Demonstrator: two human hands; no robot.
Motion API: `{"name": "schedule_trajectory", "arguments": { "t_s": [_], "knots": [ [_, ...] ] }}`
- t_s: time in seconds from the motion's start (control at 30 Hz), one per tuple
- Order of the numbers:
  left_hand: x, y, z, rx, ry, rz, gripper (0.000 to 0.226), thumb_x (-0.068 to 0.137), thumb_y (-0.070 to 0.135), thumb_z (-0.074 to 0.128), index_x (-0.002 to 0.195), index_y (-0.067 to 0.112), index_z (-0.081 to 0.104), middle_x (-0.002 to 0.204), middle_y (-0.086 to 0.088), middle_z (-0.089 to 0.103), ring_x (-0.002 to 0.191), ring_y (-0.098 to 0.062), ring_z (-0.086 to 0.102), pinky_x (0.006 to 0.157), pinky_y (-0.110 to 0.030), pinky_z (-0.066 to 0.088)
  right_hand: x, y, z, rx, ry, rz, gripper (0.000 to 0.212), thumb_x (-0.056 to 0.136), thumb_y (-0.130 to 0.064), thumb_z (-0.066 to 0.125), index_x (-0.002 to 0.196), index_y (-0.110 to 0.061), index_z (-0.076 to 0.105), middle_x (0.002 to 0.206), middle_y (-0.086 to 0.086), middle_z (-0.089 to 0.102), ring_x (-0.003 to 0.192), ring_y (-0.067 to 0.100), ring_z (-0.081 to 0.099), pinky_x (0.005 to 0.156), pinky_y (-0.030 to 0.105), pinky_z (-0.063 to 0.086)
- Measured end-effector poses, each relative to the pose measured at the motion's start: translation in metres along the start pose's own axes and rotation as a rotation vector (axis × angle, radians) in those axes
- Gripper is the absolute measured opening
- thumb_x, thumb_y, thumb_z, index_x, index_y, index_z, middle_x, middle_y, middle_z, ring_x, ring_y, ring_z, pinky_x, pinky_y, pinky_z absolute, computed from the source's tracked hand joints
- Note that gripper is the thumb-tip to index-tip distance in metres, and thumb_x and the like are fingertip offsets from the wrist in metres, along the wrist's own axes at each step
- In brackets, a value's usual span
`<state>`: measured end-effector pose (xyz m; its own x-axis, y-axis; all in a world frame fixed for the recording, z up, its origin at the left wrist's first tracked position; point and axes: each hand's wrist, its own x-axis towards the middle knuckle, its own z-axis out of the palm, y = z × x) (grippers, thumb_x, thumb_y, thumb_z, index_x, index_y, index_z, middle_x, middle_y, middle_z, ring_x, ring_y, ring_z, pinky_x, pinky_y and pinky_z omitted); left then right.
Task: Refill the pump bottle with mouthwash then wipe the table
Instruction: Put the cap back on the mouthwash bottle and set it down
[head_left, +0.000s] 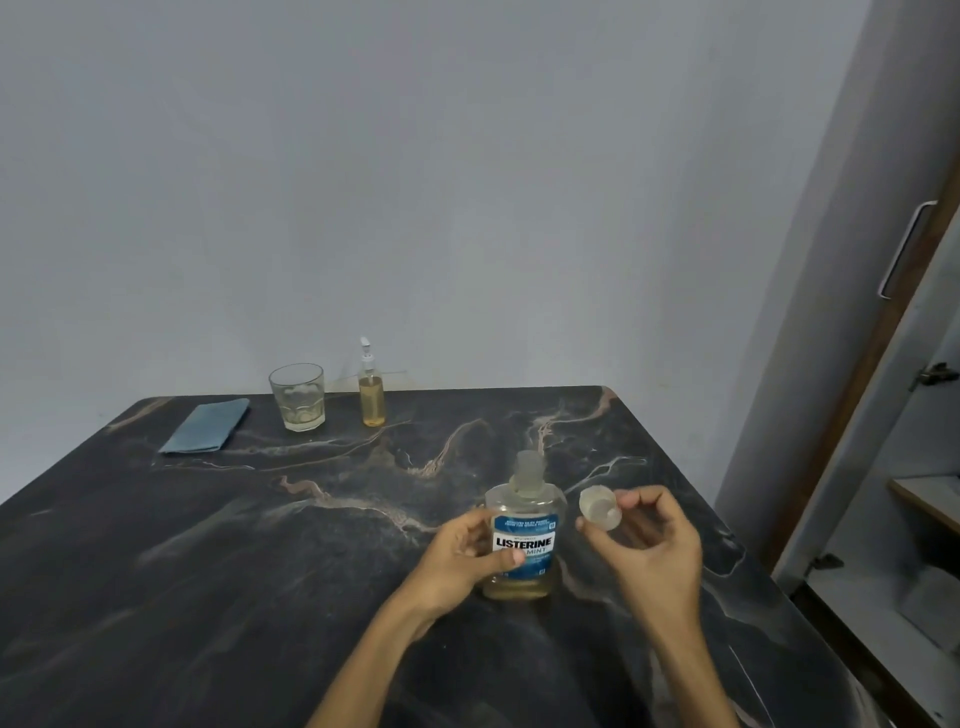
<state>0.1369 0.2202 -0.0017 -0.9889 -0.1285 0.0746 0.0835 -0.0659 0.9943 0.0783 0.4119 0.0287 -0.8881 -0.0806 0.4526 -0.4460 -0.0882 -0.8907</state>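
Two bare forearms reach up from the bottom edge of the frame over a dark marbled bench (260, 545), and we see both hands at work just right of centre. Our left hand (462, 558) grips the mouthwash bottle (524, 540) around its blue label, thumb across the front and fingers curled behind it. That bottle stands upright on the bench with its neck uncovered and a shallow layer of yellowish liquid at its base. Our right hand (649, 540) pinches the clear cap (601, 508) between thumb and fingertips, just beside the bottle's shoulder and lifted off the bench, its open side tilted toward the camera.

Well apart from the hands, along the far edge of the bench in the upper left of the frame, we see the pump bottle (372, 391) upright with its pump head on, amber liquid filling much of its body. Just left of it stands a glass tumbler (297, 396), and farther left lies a folded blue cloth (205, 426), flat on the bench.

Behind runs a plain grey wall (415, 182). At the right edge of the frame, a cabinet door (904, 338) with a metal handle stands ajar.
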Motion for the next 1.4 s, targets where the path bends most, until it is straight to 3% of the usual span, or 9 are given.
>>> {"name": "schedule_trajectory", "arguments": {
  "t_s": [0.23, 0.47, 0.67, 0.8, 0.9, 1.13, 1.2, 1.3, 1.4],
  "knots": [
    [0.0, -0.008, 0.002, 0.002, -0.002, 0.049, 0.052, 0.071, 0.018, 0.074, 0.12, 0.014, 0.058, 0.117, -0.002, 0.069, 0.114, -0.017, 0.061, 0.094, -0.026, 0.049, 0.055, -0.095, 0.001, -0.277, -0.558, -0.165, 0.035, 0.068, -0.004, 0.08, 0.087, -0.032, 0.073, 0.103, -0.015, 0.064, 0.099, -0.003, 0.059, 0.076, 0.008, 0.048],
    [0.002, -0.015, 0.003, -0.022, 0.033, 0.044, 0.059, 0.064, 0.028, 0.082, 0.116, 0.012, 0.06, 0.113, -0.005, 0.071, 0.111, -0.021, 0.063, 0.092, -0.027, 0.05, 0.076, -0.128, 0.044, -0.88, -0.943, -0.38, 0.049, 0.08, 0.017, 0.056, 0.105, -0.022, 0.072, 0.116, -0.013, 0.052, 0.104, 0.01, 0.054, 0.081, 0.023, 0.051],
    [0.002, -0.016, 0.003, -0.034, 0.033, 0.018, 0.065, 0.063, 0.035, 0.085, 0.118, 0.011, 0.06, 0.114, -0.008, 0.07, 0.112, -0.022, 0.063, 0.092, -0.029, 0.049, 0.072, -0.135, 0.054, -1.016, -0.988, -0.265, 0.052, 0.085, 0.007, 0.053, 0.118, -0.032, 0.063, 0.124, -0.004, 0.057, 0.104, 0.017, 0.058, 0.087, 0.037, 0.053],
    [0.002, -0.016, 0.002, -0.021, 0.036, 0.013, 0.06, 0.066, 0.029, 0.082, 0.118, 0.011, 0.059, 0.114, -0.008, 0.07, 0.112, -0.023, 0.063, 0.095, -0.031, 0.048, 0.072, -0.137, 0.053, -1.003, -0.984, -0.173, 0.038, 0.087, -0.01, 0.064, 0.117, -0.033, 0.061, 0.103, -0.012, 0.055, 0.093, 0.008, 0.054, 0.078, 0.028, 0.048],
    [0.0, -0.013, 0.002, -0.01, 0.033, 0.011, 0.06, 0.067, 0.032, 0.082, 0.119, 0.013, 0.059, 0.116, -0.007, 0.069, 0.114, -0.023, 0.061, 0.098, -0.034, 0.048, 0.07, -0.137, 0.055, -1.059, -0.886, -0.198, 0.025, 0.081, -0.034, 0.073, 0.102, -0.025, 0.064, 0.096, -0.009, 0.058, 0.086, 0.011, 0.056, 0.069, 0.026, 0.045],
    [-0.003, -0.01, 0.004, 0.009, 0.018, 0.023, 0.049, 0.074, 0.021, 0.075, 0.119, 0.013, 0.058, 0.116, -0.003, 0.069, 0.114, -0.018, 0.062, 0.093, -0.025, 0.049, 0.072, -0.129, 0.066, -1.396, -0.57, -0.393, 0.066, 0.07, -0.083, 0.046, 0.061, -0.018, 0.051, 0.063, -0.005, 0.056, 0.056, 0.01, 0.051, 0.053, 0.025, 0.038],
    [-0.003, -0.009, 0.005, 0.0, 0.02, 0.023, 0.05, 0.073, 0.017, 0.073, 0.119, 0.011, 0.057, 0.114, -0.002, 0.07, 0.112, -0.016, 0.062, 0.09, -0.022, 0.049, 0.076, -0.13, 0.06, -1.272, -0.662, -0.31, 0.063, 0.072, -0.08, 0.047, 0.081, -0.02, 0.063, 0.082, -0.006, 0.066, 0.071, 0.011, 0.058, 0.063, 0.027, 0.046],
    [-0.003, -0.009, 0.006, -0.023, 0.026, 0.021, 0.053, 0.07, 0.014, 0.072, 0.12, 0.007, 0.056, 0.112, -0.004, 0.07, 0.11, -0.016, 0.063, 0.089, -0.022, 0.049, 0.078, -0.139, 0.051, -1.051, -1.02, -0.14, 0.047, 0.082, -0.045, 0.066, 0.127, -0.034, 0.054, 0.128, -0.01, 0.056, 0.104, 0.008, 0.055, 0.086, 0.027, 0.046],
    [-0.003, -0.009, 0.005, -0.021, 0.023, 0.018, 0.052, 0.071, 0.014, 0.072, 0.12, 0.008, 0.056, 0.115, -0.006, 0.069, 0.111, -0.017, 0.063, 0.092, -0.024, 0.049, 0.078, -0.136, 0.054, -1.045, -1.038, -0.144, 0.038, 0.086, -0.024, 0.065, 0.123, -0.032, 0.06, 0.125, -0.007, 0.058, 0.099, 0.008, 0.055, 0.079, 0.023, 0.045]
  ]
}}
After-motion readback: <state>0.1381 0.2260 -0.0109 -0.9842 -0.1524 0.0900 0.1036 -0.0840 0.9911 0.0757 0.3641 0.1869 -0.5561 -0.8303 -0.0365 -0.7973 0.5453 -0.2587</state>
